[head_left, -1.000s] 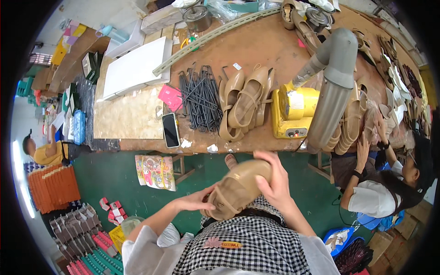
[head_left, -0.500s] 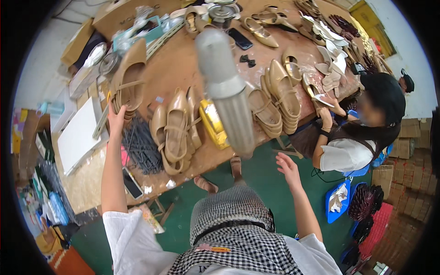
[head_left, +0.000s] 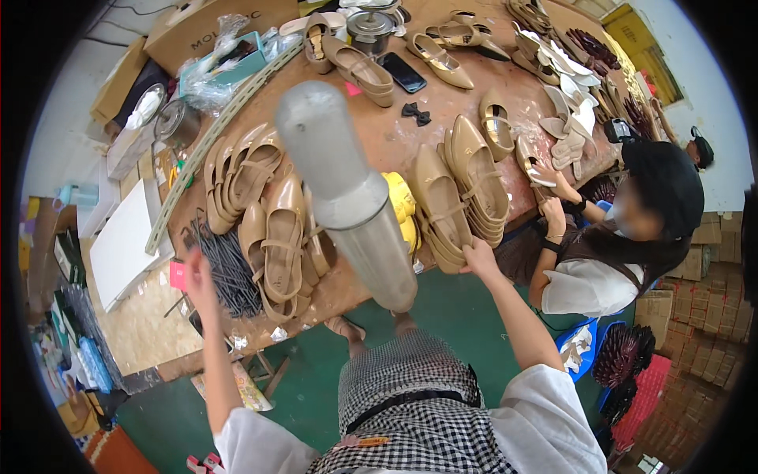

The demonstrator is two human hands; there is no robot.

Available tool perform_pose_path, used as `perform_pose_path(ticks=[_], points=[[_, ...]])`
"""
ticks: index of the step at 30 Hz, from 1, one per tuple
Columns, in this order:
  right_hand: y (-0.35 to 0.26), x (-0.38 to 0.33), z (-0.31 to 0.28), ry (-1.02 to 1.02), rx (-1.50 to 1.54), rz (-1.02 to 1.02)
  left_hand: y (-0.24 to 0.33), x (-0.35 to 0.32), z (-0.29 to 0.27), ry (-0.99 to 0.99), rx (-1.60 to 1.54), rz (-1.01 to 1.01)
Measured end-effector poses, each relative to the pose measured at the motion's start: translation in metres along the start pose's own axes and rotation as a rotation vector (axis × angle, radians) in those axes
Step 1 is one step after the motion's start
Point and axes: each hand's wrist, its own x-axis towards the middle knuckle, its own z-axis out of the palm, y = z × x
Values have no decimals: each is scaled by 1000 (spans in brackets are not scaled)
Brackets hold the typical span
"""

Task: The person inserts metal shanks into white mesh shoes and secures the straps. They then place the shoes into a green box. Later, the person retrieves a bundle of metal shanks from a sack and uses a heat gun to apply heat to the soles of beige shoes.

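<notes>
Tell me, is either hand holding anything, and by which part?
The right hand touches the near end of a stack of beige strappy flat shoes; a firm hold cannot be told. The left hand holds nothing.

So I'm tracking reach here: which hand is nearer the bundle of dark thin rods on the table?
Left. The left hand hovers at the edge of the bundle of dark rods, by a pink card. The right hand is far across, at the stack of tan shoes.
</notes>
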Motion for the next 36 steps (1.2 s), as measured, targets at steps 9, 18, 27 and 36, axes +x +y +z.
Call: perform_pose_path(ticks=[9, 18, 27, 36], points=[[35, -196, 33, -287, 449, -8, 122, -294, 145, -897, -860, -614], [16, -188, -17, -267, 691, -13, 120, -267, 93, -1042, -584, -507], [6, -120, 31, -638, 1225, 103, 134, -225, 62, -892, -218, -416], [-7, -101, 63, -687, 1423, 204, 139, -191, 49, -593, -489, -523]])
